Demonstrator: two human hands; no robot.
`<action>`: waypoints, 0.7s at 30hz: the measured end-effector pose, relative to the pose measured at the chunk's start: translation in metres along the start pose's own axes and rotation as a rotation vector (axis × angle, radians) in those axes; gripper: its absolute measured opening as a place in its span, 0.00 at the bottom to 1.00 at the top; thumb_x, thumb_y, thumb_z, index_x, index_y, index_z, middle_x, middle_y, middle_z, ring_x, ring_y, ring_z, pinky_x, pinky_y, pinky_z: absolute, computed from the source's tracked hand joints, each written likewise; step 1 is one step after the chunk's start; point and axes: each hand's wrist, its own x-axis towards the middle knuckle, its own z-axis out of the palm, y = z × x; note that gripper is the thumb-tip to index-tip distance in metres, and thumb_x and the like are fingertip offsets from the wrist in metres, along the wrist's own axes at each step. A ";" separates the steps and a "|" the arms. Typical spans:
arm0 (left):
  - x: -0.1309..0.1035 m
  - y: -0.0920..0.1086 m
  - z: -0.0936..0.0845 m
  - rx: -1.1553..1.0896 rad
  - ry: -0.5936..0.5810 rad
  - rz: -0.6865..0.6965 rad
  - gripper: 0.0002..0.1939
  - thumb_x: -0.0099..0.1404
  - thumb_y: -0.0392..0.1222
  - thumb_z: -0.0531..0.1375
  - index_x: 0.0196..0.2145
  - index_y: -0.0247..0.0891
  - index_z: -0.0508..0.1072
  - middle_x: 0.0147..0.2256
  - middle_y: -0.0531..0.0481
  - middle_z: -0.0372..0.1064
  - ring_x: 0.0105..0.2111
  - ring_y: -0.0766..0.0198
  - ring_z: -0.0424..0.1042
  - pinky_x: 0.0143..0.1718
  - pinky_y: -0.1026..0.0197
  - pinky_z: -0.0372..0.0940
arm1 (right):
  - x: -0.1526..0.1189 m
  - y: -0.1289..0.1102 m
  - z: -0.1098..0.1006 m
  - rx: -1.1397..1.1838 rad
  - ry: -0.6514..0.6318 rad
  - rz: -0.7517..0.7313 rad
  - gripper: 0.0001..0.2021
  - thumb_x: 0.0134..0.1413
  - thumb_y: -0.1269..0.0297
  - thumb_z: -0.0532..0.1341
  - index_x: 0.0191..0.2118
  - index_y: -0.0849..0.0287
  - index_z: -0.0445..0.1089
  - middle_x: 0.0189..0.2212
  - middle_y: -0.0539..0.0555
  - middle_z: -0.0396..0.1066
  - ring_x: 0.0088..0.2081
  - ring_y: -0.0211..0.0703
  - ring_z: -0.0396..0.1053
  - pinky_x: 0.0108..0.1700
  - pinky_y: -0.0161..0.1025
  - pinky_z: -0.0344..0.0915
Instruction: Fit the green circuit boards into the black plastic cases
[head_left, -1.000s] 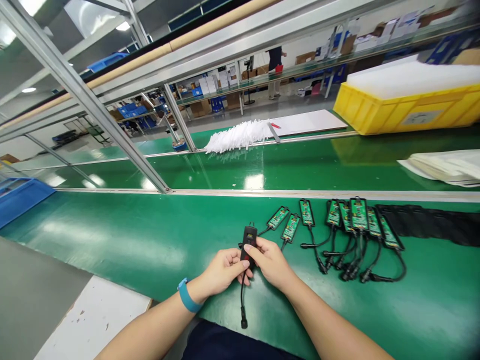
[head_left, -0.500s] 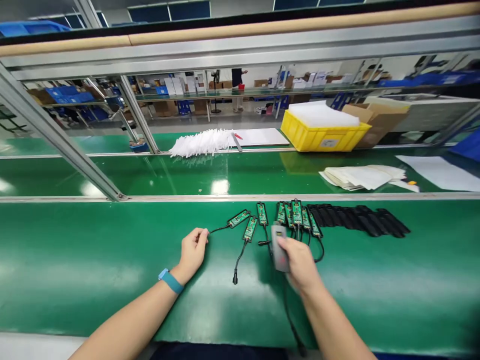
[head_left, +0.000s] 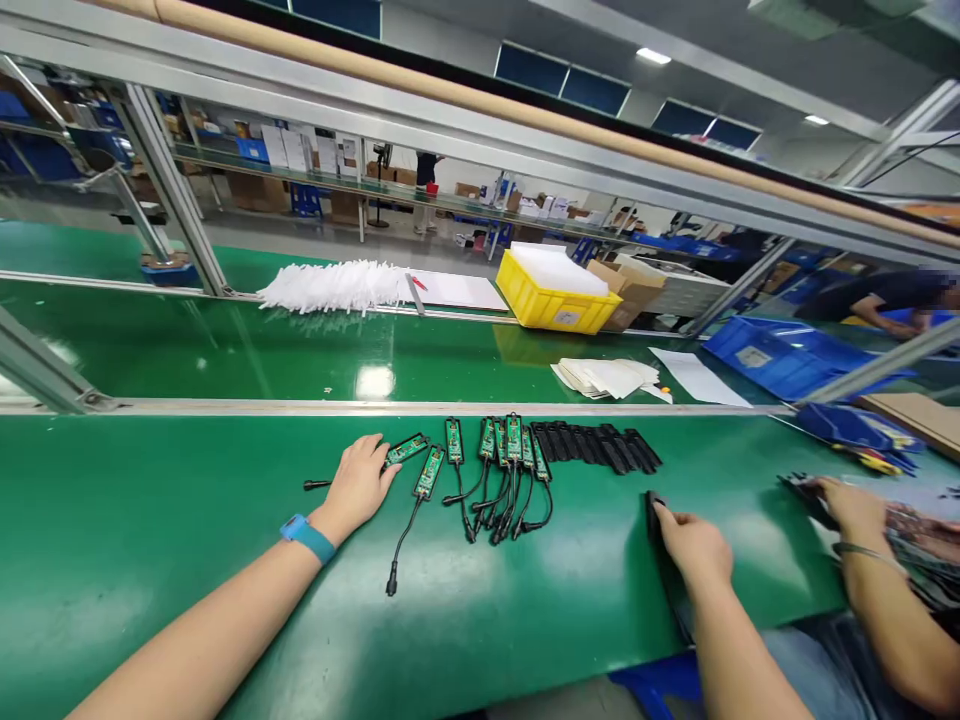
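Note:
My left hand (head_left: 360,485), wearing a blue wristband, has thumb and fingers closed around the near end of a green circuit board in a black tray (head_left: 406,450); its cable plug (head_left: 316,484) shows beyond the hand. Far to the right, my right hand (head_left: 697,550) grips a dark slim device case (head_left: 652,508) turned on edge, a dark strip trailing below it. Between my hands lie a second board (head_left: 430,472) with its cable toward me, a third board (head_left: 454,440), and a cluster of several boards (head_left: 514,438) with black cables bunched beneath.
Black covers (head_left: 596,445) lie in a row right of the boards. A co-worker's hand (head_left: 855,515) handles dark parts at the right. Behind the metal rail stand a yellow bin (head_left: 555,305), paper sheets (head_left: 607,377), a blue bin (head_left: 787,355) and white strips (head_left: 330,288).
The view has swung right, bringing the co-worker in. My right hand has carried the device away from the boards to the right. My left hand has moved from the cable onto the board.

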 end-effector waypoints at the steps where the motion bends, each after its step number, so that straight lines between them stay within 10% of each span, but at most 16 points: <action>1: -0.002 -0.002 0.000 -0.008 0.007 -0.002 0.16 0.67 0.46 0.54 0.46 0.33 0.71 0.51 0.35 0.66 0.53 0.46 0.62 0.52 0.45 0.60 | 0.004 -0.005 0.000 -0.001 0.031 -0.005 0.23 0.53 0.47 0.55 0.37 0.64 0.76 0.34 0.69 0.75 0.38 0.62 0.72 0.37 0.49 0.66; 10: -0.019 -0.002 -0.022 -0.330 0.143 -0.356 0.19 0.64 0.52 0.57 0.46 0.36 0.69 0.39 0.42 0.72 0.38 0.54 0.71 0.41 0.54 0.65 | 0.042 -0.064 0.016 0.063 0.050 -0.110 0.26 0.52 0.46 0.56 0.45 0.64 0.73 0.43 0.68 0.73 0.46 0.61 0.70 0.46 0.49 0.65; 16: -0.029 -0.001 -0.054 -1.102 -0.143 -0.839 0.22 0.55 0.54 0.65 0.38 0.37 0.64 0.28 0.51 0.71 0.18 0.70 0.64 0.18 0.67 0.58 | 0.052 -0.082 0.022 0.084 -0.011 -0.052 0.27 0.48 0.44 0.59 0.44 0.64 0.72 0.42 0.71 0.73 0.47 0.65 0.70 0.45 0.52 0.66; 21: -0.036 -0.007 -0.065 -1.475 -0.229 -0.963 0.21 0.52 0.44 0.70 0.36 0.35 0.64 0.27 0.51 0.72 0.19 0.75 0.65 0.18 0.73 0.60 | 0.055 -0.090 0.017 0.168 -0.035 -0.040 0.18 0.42 0.51 0.65 0.35 0.61 0.73 0.38 0.68 0.75 0.43 0.63 0.72 0.44 0.51 0.66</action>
